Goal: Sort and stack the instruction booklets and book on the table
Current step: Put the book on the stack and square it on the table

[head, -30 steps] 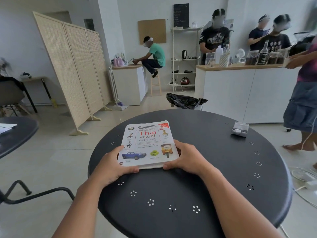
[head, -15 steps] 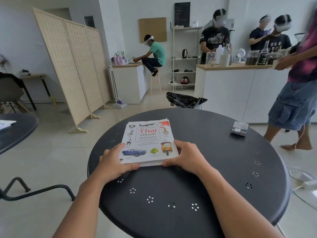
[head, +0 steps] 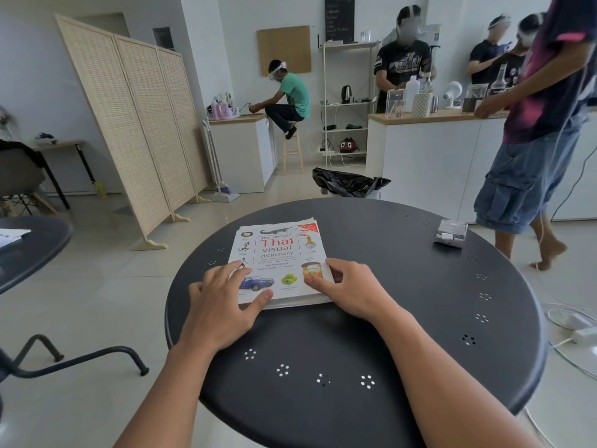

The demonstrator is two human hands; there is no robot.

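Observation:
A white book titled "Thai visual dictionary" (head: 280, 253) lies flat on top of a thin pile of booklets, whose edges (head: 290, 302) show under its near side, on the round black table (head: 371, 334). My left hand (head: 223, 302) rests on the book's near left corner with fingers spread and the thumb along the near edge. My right hand (head: 349, 289) lies against the near right corner, fingertips on the cover. Both hands press on the pile; neither lifts it.
A small grey-white box (head: 450, 233) sits at the table's far right. A second black table (head: 29, 247) with papers stands at the left. A person in denim shorts (head: 529, 176) walks close by the table's right side. Cables (head: 575, 331) lie on the floor.
My left hand has slid up onto the book's cover. The person at the right has walked closer, toward the counter. The pile stays in place.

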